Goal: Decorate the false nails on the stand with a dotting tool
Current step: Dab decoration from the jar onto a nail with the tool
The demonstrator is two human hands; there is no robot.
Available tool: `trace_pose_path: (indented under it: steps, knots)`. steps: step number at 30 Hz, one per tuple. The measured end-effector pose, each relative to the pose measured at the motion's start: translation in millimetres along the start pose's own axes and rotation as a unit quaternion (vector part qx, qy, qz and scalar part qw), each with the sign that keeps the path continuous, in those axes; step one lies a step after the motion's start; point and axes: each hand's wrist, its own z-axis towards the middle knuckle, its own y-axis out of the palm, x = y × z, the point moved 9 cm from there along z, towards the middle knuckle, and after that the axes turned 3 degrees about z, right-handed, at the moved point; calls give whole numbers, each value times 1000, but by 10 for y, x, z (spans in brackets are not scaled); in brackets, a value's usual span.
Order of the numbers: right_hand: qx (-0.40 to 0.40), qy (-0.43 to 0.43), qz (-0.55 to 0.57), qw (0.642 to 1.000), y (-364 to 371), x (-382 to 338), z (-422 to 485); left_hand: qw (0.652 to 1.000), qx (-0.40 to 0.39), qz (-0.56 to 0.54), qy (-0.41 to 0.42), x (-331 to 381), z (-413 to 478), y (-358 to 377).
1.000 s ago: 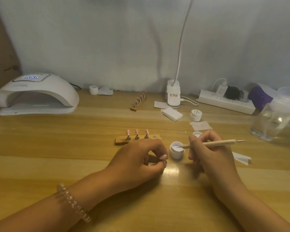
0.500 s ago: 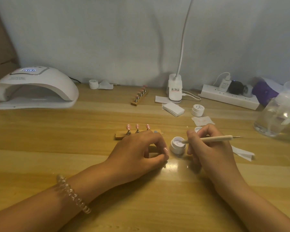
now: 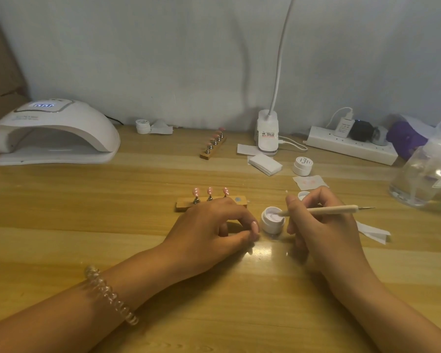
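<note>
Pale wall [image 3: 189, 59] behind, wooden counter [image 3: 87, 212] in front. Three pink false nails [image 3: 209, 191] stand upright on pegs in the stand [image 3: 183, 203], which lies just beyond our left hand [image 3: 209, 225]; white marks show on them, too small to read. Our right hand [image 3: 323, 230] grips the dotting tool [image 3: 323, 210] like a pen, its near tip dipped in the open gel pot [image 3: 273, 224] that sits between the two hands. Our left hand rests on the counter with fingers curled, thumb and forefinger nearly meeting; whether they pinch anything we cannot tell. Over the last second the tip has stayed in the pot and the stand has not moved, so we judge the step to be loading gel, with the next dot yet to be placed. Farther out: a second stand [image 3: 213, 145], a closed pot [image 3: 302, 166], a curing lamp [image 3: 54, 131], a power strip [image 3: 351, 146].
</note>
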Motion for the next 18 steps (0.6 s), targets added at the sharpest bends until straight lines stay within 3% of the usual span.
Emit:
trace_pose_path:
  steps: [5, 14, 18]
  knots:
    - [27, 14, 64, 997, -66, 37, 17, 1000, -7, 16, -3, -6, -9, 19]
    - [18, 4, 65, 998, -59, -18, -14, 1000, -4, -9, -8, 6, -9, 13]
    - [24, 20, 136, 990, -80, -83, -37, 1000, 0, -6, -6, 3, -10, 2]
